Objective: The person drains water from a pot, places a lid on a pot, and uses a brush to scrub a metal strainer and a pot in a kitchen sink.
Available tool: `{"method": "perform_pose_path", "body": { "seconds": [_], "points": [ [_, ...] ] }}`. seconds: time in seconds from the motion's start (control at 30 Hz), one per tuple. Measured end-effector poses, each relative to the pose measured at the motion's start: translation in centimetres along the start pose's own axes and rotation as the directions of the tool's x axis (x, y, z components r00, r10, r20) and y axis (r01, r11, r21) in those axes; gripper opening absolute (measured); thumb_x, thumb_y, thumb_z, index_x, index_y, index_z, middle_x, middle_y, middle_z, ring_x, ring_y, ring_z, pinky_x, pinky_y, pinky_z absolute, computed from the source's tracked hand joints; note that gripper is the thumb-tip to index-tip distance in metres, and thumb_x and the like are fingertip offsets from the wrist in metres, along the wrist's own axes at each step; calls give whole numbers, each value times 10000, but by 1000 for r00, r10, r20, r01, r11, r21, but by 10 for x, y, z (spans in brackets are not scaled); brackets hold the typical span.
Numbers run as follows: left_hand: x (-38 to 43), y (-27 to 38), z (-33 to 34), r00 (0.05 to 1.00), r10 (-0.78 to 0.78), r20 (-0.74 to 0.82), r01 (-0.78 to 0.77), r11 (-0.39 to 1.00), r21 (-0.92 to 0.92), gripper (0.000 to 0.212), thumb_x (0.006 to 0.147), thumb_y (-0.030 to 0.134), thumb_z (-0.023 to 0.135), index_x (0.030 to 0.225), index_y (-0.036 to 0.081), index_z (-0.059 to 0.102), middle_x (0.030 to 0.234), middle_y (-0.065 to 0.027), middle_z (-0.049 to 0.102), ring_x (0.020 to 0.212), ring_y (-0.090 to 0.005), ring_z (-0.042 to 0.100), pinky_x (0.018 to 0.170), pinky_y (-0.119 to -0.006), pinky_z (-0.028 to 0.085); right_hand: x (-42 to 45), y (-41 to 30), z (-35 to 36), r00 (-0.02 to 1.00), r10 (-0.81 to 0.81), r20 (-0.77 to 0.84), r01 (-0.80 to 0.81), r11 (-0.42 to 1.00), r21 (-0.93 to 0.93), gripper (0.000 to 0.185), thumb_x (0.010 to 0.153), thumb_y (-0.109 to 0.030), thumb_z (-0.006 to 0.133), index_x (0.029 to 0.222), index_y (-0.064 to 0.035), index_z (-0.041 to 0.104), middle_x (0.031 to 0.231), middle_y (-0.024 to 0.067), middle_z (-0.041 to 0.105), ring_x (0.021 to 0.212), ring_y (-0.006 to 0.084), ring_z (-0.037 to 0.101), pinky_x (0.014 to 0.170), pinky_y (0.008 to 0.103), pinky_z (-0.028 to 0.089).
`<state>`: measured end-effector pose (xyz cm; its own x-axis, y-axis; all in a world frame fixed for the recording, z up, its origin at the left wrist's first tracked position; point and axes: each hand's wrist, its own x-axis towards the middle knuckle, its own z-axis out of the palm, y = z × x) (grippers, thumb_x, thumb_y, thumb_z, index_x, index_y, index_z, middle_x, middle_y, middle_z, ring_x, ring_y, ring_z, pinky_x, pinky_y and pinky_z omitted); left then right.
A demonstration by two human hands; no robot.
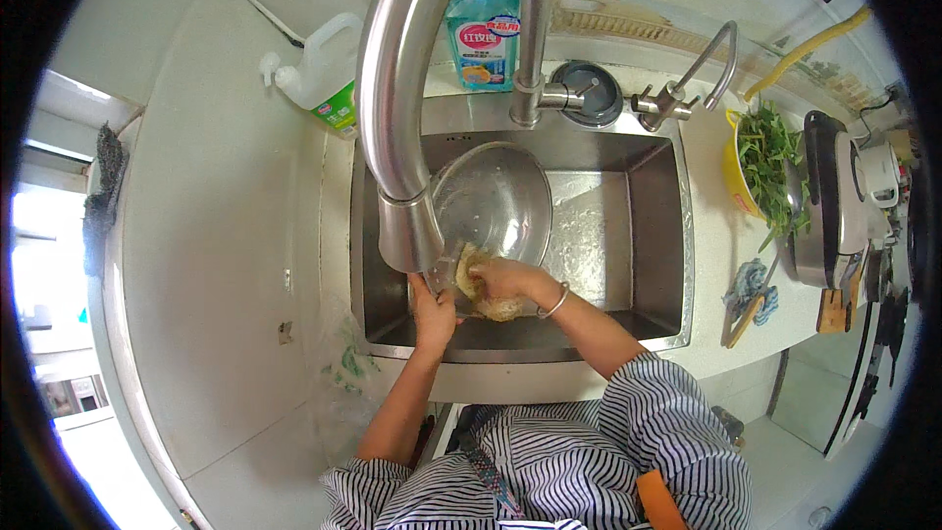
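Note:
My right hand is closed on a yellowish, fibrous scrubbing pad, perhaps a loofah. It presses the pad against a clear, see-through vessel whose exact shape I cannot make out. My left hand grips that vessel at its left side, with the fingertips partly hidden under the faucet head. Behind both hands, a large stainless steel bowl rests tilted in the metal sink. Drops or bits of foam dot the bowl's inside.
The tall faucet arches over the sink's left part. Behind stand a blue-green detergent pump bottle and a white jug. On the right counter are a yellow basin of leafy greens, a crumpled cloth and a countertop appliance.

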<state>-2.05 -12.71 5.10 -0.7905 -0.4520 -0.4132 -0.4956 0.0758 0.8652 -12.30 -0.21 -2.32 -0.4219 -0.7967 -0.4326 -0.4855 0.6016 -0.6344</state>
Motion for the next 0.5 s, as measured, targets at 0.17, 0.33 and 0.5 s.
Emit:
{"method": "perform_pose_path", "body": {
  "seconds": [0.17, 0.33, 0.5],
  "points": [
    [2, -23, -14, 963, 256, -81, -220, 925, 309, 682, 728, -26, 444, 1301, 75, 87, 1136, -205, 420, 774, -276, 559, 479, -293, 506, -32, -3, -138, 475, -191, -859, -278, 893, -352, 134, 607, -84, 541, 741, -84, 545, 714, 95, 514, 696, 273, 499, 570, 388, 406],
    [-15, 6, -18, 997, 18, -80, -15, 999, 44, 713, 731, -22, 434, 1317, 93, 45, 1108, -208, 437, 707, -248, 566, 442, -281, 495, -52, 56, -227, 210, -365, -907, -553, 721, -418, 69, 690, -147, 534, 730, -97, 559, 783, 48, 562, 796, 255, 518, 707, 424, 388],
    [-23, 11, -25, 993, 6, -115, -14, 998, -66, 711, 721, -33, 400, 1317, 99, 35, 1080, -201, 447, 650, -219, 563, 408, -265, 487, -56, 58, -219, 444, -181, -878, -600, 667, -441, 105, 713, -154, 502, 658, -96, 570, 748, 32, 575, 766, 249, 545, 669, 412, 422]
  ]
}}
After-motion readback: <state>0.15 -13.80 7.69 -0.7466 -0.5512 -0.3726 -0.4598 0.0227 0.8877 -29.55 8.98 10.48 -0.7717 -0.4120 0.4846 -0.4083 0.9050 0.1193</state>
